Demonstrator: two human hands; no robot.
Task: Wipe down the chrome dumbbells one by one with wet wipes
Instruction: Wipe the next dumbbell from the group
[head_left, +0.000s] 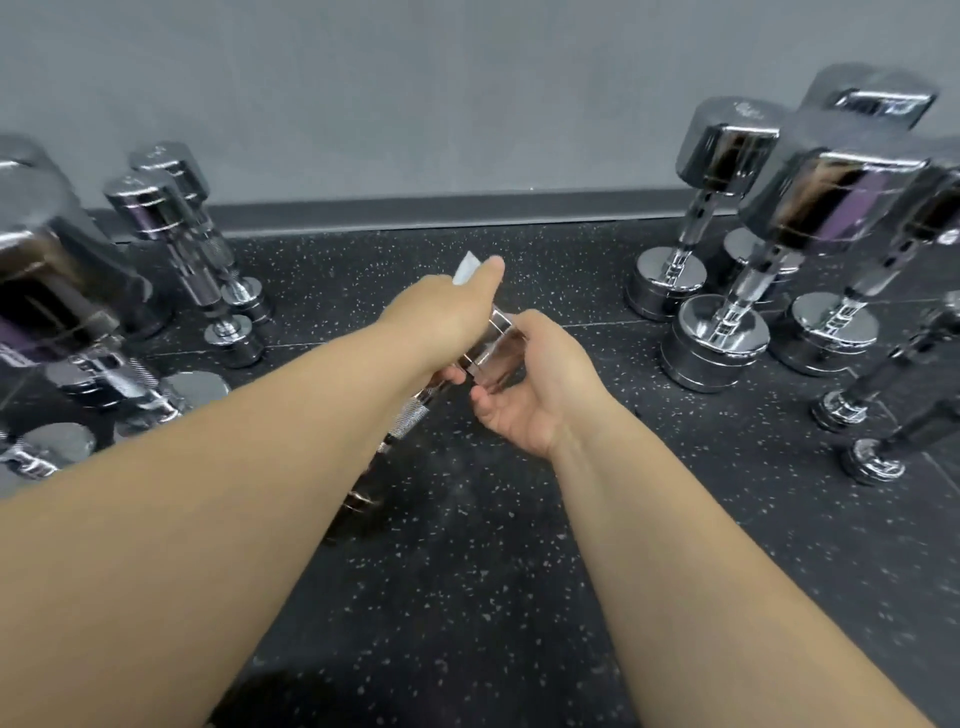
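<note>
A chrome dumbbell (493, 356) stands tilted on the speckled black floor in the middle of the view. Its upper head sits between my hands, and its knurled handle and lower head run down under my left forearm. My left hand (447, 317) holds a white wet wipe (466, 267) against the top of the dumbbell; only a corner of the wipe shows beyond my fingers. My right hand (530, 384) cups the upper head from the right, fingers curled round it.
Several chrome dumbbells stand upright at the left (171, 218) and at the right (717, 332), some close to the camera. A grey wall and dark skirting (441, 208) run behind. The black rubber floor (467, 597) spreads in front.
</note>
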